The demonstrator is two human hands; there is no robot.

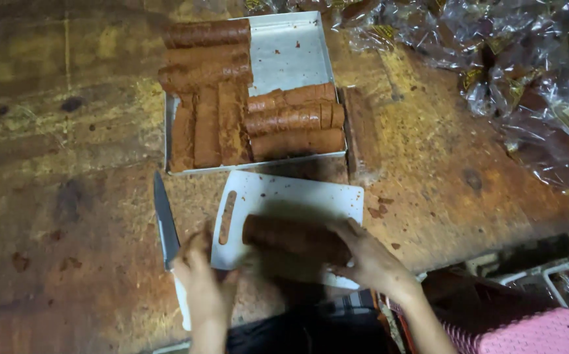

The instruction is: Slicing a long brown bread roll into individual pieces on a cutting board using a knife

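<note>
A brown roll (291, 237) lies lengthwise on the white cutting board (284, 196) at the 6 o'clock edge of the desk (68, 216). The right hand (366, 259) cups the roll's 3 o'clock end, its grip closed around the roll. The left hand (202, 278) rests at 9 o'clock of the board, fingers touching the board's edge and the handle end of a knife (165, 226) lying flat on the desk, blade pointing to 12 o'clock; whether this grip closes on the handle cannot be told. A small brown smear lies in or over the board's handle slot. At 12 o'clock of the board stands a metal tray (291, 49) holding more brown rolls (294, 121), some stacked across, some lengthwise; one corner of the tray is bare. A long brown strip (360, 134) lies on the desk just beside the tray at 3 o'clock. Crumpled clear wrappers (520, 72) fill the 1 to 2 o'clock region; a pink basket (527, 331) sits at 5 o'clock. Steadying the roll well probably calls for keeping it square on the board and the fingers clear of the blade.
</note>
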